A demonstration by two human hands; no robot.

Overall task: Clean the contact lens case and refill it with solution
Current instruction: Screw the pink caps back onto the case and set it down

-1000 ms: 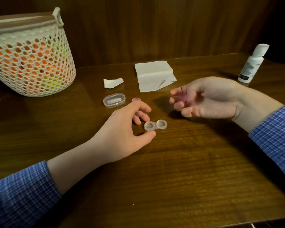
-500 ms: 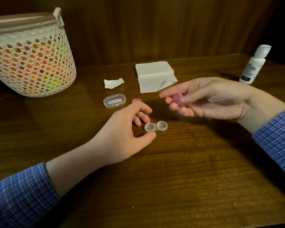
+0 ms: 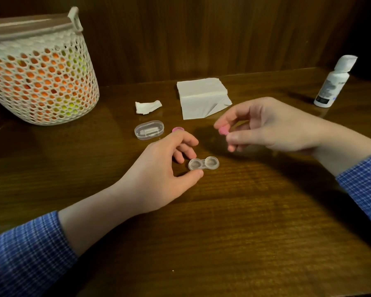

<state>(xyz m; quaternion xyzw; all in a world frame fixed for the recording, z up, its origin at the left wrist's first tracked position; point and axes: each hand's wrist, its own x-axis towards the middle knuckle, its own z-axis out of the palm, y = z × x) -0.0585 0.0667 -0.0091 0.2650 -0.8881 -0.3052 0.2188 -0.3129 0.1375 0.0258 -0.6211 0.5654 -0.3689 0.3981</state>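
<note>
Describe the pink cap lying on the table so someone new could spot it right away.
Start at the white mesh basket at the table's back left, then move right to the clear oval box. The pink cap lies just right of that box, partly hidden behind the left hand. Unlike the other pink cap, pinched in the right hand, it rests flat on the wood.

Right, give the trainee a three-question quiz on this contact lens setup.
1. True or false: both wells of the lens case are uncapped.
2. What does the right hand pinch? A) a pink cap B) the crumpled tissue C) the solution bottle
3. Fill in: the second pink cap lies on the table beside the clear oval ____.

Key: 1 true; 2 A; 3 box. The left hand holds the case at its left end.
</note>
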